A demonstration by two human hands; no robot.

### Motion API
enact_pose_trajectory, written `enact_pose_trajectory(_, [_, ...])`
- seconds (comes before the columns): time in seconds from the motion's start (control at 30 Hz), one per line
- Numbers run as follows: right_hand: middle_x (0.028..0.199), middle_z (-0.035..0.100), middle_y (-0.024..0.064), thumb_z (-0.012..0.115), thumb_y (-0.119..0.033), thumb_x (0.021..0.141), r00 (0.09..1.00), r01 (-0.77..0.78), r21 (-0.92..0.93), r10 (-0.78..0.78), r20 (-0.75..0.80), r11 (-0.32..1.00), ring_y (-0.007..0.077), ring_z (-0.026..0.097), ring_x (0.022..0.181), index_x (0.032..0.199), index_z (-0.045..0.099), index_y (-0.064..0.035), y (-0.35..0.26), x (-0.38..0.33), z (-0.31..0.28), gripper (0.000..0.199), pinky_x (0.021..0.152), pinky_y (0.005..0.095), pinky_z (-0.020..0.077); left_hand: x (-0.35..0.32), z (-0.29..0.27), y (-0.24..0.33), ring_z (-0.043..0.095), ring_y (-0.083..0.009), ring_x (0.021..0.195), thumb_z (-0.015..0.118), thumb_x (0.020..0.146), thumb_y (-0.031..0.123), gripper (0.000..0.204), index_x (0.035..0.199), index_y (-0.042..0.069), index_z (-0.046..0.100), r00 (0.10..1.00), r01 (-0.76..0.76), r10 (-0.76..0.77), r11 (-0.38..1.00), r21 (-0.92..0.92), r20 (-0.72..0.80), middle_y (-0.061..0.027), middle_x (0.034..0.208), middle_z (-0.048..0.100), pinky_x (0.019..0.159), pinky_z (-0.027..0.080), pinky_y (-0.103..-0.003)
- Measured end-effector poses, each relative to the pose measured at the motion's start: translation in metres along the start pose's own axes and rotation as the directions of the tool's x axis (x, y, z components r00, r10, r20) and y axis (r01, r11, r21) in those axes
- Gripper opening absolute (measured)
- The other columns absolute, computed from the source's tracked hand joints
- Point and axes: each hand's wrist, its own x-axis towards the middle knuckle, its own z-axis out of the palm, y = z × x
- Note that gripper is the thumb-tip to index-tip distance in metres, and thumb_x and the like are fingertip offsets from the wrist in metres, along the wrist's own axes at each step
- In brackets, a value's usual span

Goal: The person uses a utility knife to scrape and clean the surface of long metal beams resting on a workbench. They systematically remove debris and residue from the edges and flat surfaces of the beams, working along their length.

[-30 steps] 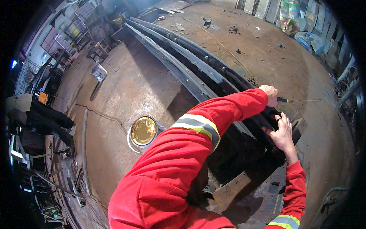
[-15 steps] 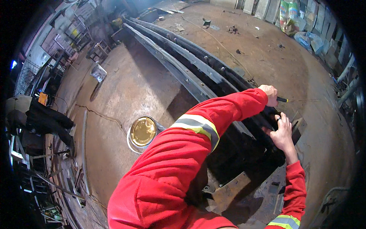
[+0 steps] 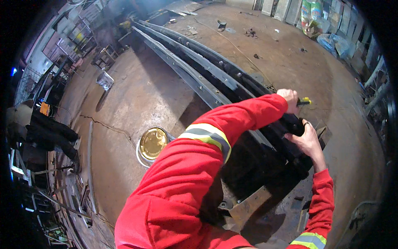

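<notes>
Long black metal beams [image 3: 226, 75] with bolts along their flanges run side by side from the far left toward me. My left hand [image 3: 289, 99] is closed in a fist above their near right side, around a tool with a yellow-and-black handle [image 3: 305, 101]. The tool's working end cannot be made out. Just nearer, my right hand [image 3: 309, 143] grips the near end of the right beam, thumb on its near side and fingers over its far edge. A dark ring is on one finger. My left sleeve covers part of the beams.
A lidded bucket with a gold top [image 3: 153, 143] stands left of my left arm. Farther off is a smaller pail [image 3: 105, 80]. A person in dark clothes [image 3: 45, 128] bends at the left edge, near metal scrap. A rusty plate [image 3: 251, 207] lies by the beams' near end.
My left hand has shifted slightly left and up, and the tool has turned, showing more yellow. The right hand stays on the beam with its thumb and fingers wider apart.
</notes>
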Motion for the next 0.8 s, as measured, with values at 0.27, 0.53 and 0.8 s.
enact_pose_trajectory(0.27, [0.133, 0.048, 0.0279, 0.081, -0.05, 0.062, 0.998, 0.011, -0.081, -0.016, -0.056, 0.997, 0.0356, 0.047, 0.127, 0.131, 0.041, 0.0141, -0.001, -0.003, 0.0, 0.103, 0.106, 0.04, 0.038, -0.022, -0.034, -0.002, 0.066, -0.0377, 0.068, 0.071, 0.07, 0.036, 0.039, 0.082, 0.0, 0.066, 0.989, -0.146, 0.146, 0.986, -0.077, -0.01, -0.0216, 0.07, 0.065, 0.064, 0.053, -0.045])
enact_pose_trajectory(0.53, [0.122, 0.053, 0.0274, 0.081, -0.049, 0.061, 0.995, 0.019, -0.137, -0.032, -0.095, 0.99, 0.037, 0.052, 0.116, 0.128, 0.045, 0.0131, -0.009, -0.014, 0.003, 0.098, 0.099, 0.0418, 0.0427, -0.046, -0.043, -0.002, 0.064, -0.0384, 0.065, 0.071, 0.071, 0.031, 0.034, 0.084, 0.002, 0.061, 0.967, -0.253, 0.246, 0.958, -0.135, -0.064, -0.0189, 0.066, 0.063, 0.062, 0.051, -0.046])
enact_pose_trajectory(0.8, [0.108, 0.058, 0.0285, 0.08, -0.048, 0.06, 0.994, -0.014, -0.116, 0.002, -0.106, 0.993, 0.0389, 0.058, 0.103, 0.117, 0.052, 0.0123, -0.012, -0.017, 0.003, 0.088, 0.091, 0.0435, 0.0469, -0.051, -0.046, 0.0, 0.063, -0.0393, 0.068, 0.071, 0.072, 0.03, 0.034, 0.088, 0.002, 0.06, 0.976, -0.214, 0.2, 0.95, -0.226, -0.086, -0.0197, 0.069, 0.063, 0.063, 0.05, -0.046])
